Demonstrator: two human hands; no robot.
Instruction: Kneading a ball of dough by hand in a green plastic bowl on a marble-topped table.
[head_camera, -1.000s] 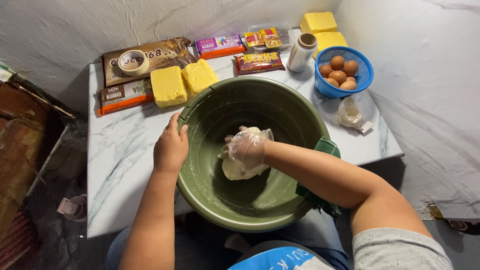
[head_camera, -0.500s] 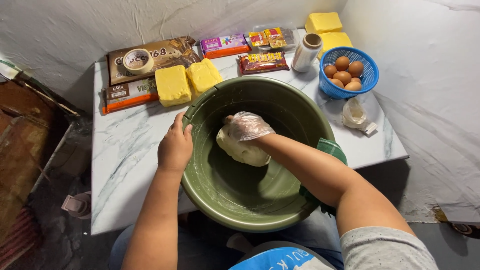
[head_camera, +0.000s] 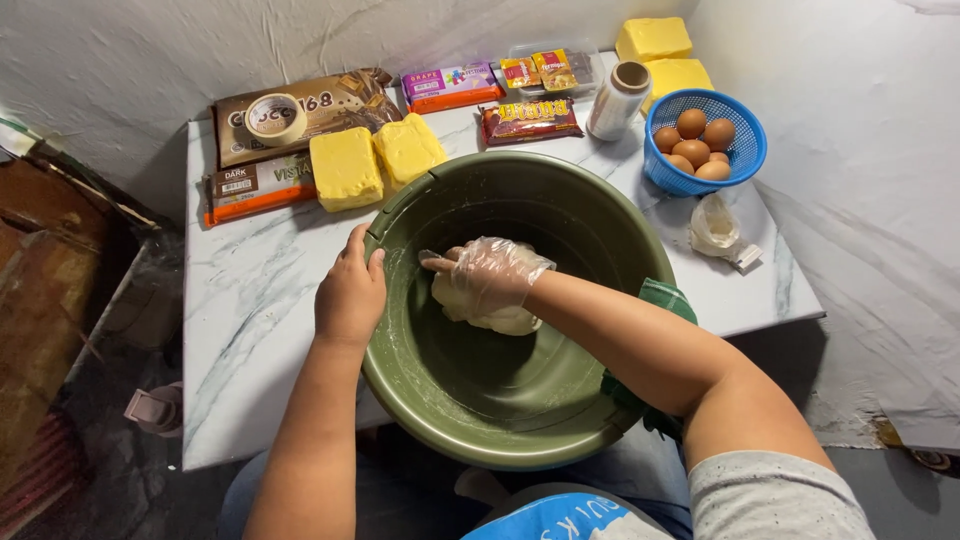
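Looking down, we see our right hand, covered by a thin clear glove, pressing on a pale lump of dough that lies on the bottom of the big green bowl. The gloved fingers are bent and close together over the top of the dough, pushing on it more than gripping it. Our bare left hand rests on the left rim of the bowl, the fingers together and curled over the edge. The bowl stands at the front edge of a white marble table. Behind it lie two yellow butter blocks and several chocolate packages. At the right stands a blue basket with brown eggs, and next to it a roll of film.
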